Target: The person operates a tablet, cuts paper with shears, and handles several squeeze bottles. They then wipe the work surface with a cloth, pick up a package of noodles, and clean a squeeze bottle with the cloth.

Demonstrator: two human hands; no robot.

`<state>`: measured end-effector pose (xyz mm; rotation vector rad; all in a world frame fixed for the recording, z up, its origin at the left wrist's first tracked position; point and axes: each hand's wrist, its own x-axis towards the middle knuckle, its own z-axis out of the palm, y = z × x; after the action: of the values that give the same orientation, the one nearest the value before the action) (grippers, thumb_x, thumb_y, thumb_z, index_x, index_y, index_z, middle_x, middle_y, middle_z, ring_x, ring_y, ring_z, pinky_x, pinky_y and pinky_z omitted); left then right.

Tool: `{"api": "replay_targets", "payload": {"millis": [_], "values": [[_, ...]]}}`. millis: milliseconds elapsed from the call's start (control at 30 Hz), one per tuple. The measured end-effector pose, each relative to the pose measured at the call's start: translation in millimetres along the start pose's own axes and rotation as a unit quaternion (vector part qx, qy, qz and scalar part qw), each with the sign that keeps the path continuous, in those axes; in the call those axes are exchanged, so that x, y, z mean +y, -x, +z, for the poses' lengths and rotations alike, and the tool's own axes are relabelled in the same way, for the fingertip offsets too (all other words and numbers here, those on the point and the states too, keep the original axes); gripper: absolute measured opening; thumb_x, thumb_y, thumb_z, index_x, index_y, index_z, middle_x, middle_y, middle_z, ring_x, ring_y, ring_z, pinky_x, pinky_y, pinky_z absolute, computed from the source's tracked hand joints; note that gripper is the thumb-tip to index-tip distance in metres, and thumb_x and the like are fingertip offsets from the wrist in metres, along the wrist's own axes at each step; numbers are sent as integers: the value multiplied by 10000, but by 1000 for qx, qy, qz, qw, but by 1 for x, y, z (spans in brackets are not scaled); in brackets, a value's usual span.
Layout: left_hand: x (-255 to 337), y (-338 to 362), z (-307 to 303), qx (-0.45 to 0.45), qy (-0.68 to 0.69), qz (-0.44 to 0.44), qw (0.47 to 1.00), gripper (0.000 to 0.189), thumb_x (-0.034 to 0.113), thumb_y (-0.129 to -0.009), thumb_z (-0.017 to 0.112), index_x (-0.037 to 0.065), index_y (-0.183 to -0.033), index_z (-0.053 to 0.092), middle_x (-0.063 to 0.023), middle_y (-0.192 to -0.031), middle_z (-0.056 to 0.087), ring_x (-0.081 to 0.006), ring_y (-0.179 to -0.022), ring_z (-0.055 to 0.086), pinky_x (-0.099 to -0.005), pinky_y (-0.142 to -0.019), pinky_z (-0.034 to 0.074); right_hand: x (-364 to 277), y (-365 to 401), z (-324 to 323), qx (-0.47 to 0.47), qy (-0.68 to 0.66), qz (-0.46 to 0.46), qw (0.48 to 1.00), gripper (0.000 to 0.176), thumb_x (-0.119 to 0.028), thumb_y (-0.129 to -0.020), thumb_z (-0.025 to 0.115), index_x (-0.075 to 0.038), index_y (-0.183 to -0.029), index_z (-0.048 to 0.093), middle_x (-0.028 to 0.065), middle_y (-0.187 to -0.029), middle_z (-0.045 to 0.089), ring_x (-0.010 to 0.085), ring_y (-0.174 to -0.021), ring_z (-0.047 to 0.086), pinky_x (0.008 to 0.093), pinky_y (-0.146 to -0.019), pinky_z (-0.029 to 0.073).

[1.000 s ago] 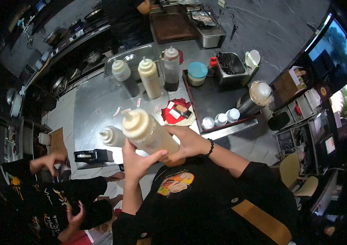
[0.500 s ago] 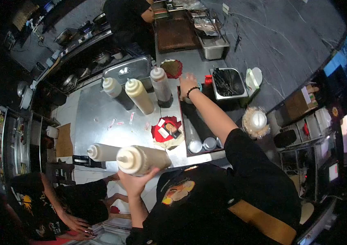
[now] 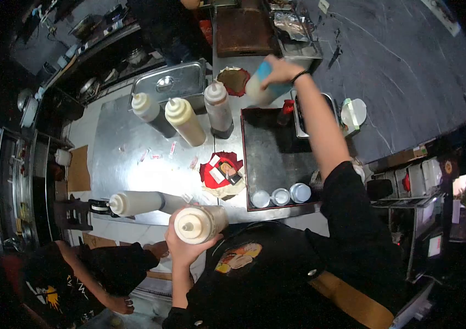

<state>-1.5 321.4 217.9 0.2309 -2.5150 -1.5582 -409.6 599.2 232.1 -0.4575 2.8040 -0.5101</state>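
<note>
My left hand [image 3: 179, 248] is wrapped round a pale squeeze bottle [image 3: 214, 218] at the table's front edge, its cream nozzle cap pointing up at me. My right hand [image 3: 284, 71] grips a container with a blue band and a whitish lower part [image 3: 257, 91], blurred by motion, over the table behind the dark tray [image 3: 277, 148]. Just left of that container lies a round brown item with a torn red-and-white edge [image 3: 233, 81]. A similar red wrapper with a printed picture [image 3: 222, 171] rests between the tray and my left hand.
Several more squeeze bottles [image 3: 186, 122] stand on the steel table [image 3: 112, 131], with a lidded steel pan [image 3: 172, 79] behind. White-capped bottles [image 3: 280, 197] line the tray's near edge. A red bottle [image 3: 286, 112] stands farther back. Another person's arm [image 3: 93, 285] is at lower left.
My right hand has lifted the blue-banded container from the tray's back corner and moved it away and to the right. My left hand has shifted slightly, tipping the squeeze bottle's cap toward me.
</note>
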Motion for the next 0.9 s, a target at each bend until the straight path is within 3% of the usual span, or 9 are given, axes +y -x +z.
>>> {"api": "replay_targets", "payload": {"millis": [100, 200, 267, 433, 533, 667, 767, 867, 900], "values": [[5, -9, 4, 8, -7, 29, 1000, 785, 214, -448, 890, 19, -1091, 485, -134, -1038, 626, -234, -969, 610, -349, -854, 477, 49, -26, -24, 30, -85, 84, 992, 1087, -476, -440, 788, -17, -1307, 320, 240, -1206, 490, 353, -1076, 507, 408, -882, 435], [13, -22, 8, 11, 8, 37, 999, 787, 218, -447, 890, 16, -1094, 489, -137, -1035, 628, -236, -967, 612, -350, -855, 480, 113, -68, -6, 86, -25, 201, 975, 1218, -517, -431, 784, -67, -1395, 191, 250, -1306, 407, 383, -1190, 417, 435, -975, 362], [21, -33, 9, 4, 6, 50, 999, 788, 215, -448, 888, 15, -1101, 495, -137, -1029, 630, -236, -960, 616, -350, -851, 483, 131, -76, 12, 54, 65, 306, 948, 1036, -514, -558, 770, -150, -1376, 250, 216, -1369, 322, 381, -1245, 338, 468, -1011, 325], [39, -73, 25, -30, 8, 111, 993, 793, 201, -454, 880, 19, -1129, 507, -130, -1022, 634, -231, -943, 625, -345, -833, 491, 161, -62, 41, -45, 109, 369, 922, 1010, -519, -590, 751, -142, -1376, 240, 202, -1391, 285, 377, -1276, 291, 495, -1018, 302], [52, -102, 45, -44, 1, 136, 990, 794, 197, -469, 872, 21, -1149, 502, -128, -1036, 629, -225, -948, 622, -337, -826, 493, 194, -62, 56, -78, 113, 331, 934, 1087, -520, -522, 773, -149, -1383, 224, 233, -1370, 311, 401, -1264, 319, 497, -1012, 316], [52, -142, 87, -50, -34, 160, 985, 754, 209, -518, 858, 21, -1150, 493, -130, -1082, 603, -229, -979, 605, -333, -833, 486, 200, -64, 64, -96, 167, 288, 938, 1063, -510, -543, 766, -145, -1382, 224, 253, -1342, 333, 402, -1248, 346, 457, -1007, 345], [49, -176, 125, -51, 32, 175, 983, 789, 256, -542, 846, 25, -1182, 446, -132, -1079, 598, -262, -994, 599, -357, -854, 473, 142, -48, 28, 55, 182, 108, 976, 717, -448, -588, 746, -31, -1132, 536, 213, -1197, 511, 352, -1084, 511, 408, -889, 445], [50, -210, 153, -69, 25, 149, 986, 767, 252, -542, 838, 40, -1166, 447, -151, -1080, 601, -286, -1014, 589, -374, -855, 463, 91, -35, 8, -125, 150, -100, 976, 588, -439, -530, 772, -1, -897, 632, 160, -873, 648, 300, -860, 610, 369, -750, 478], [47, -221, 161, -74, 24, 147, 986, 768, 255, -538, 840, 45, -1162, 445, -145, -1081, 601, -276, -1019, 586, -371, -861, 457, 52, -8, -5, -195, 206, -100, 954, 614, -440, -506, 780, -5, -915, 632, 163, -907, 645, 305, -861, 610, 374, -747, 480]]}}
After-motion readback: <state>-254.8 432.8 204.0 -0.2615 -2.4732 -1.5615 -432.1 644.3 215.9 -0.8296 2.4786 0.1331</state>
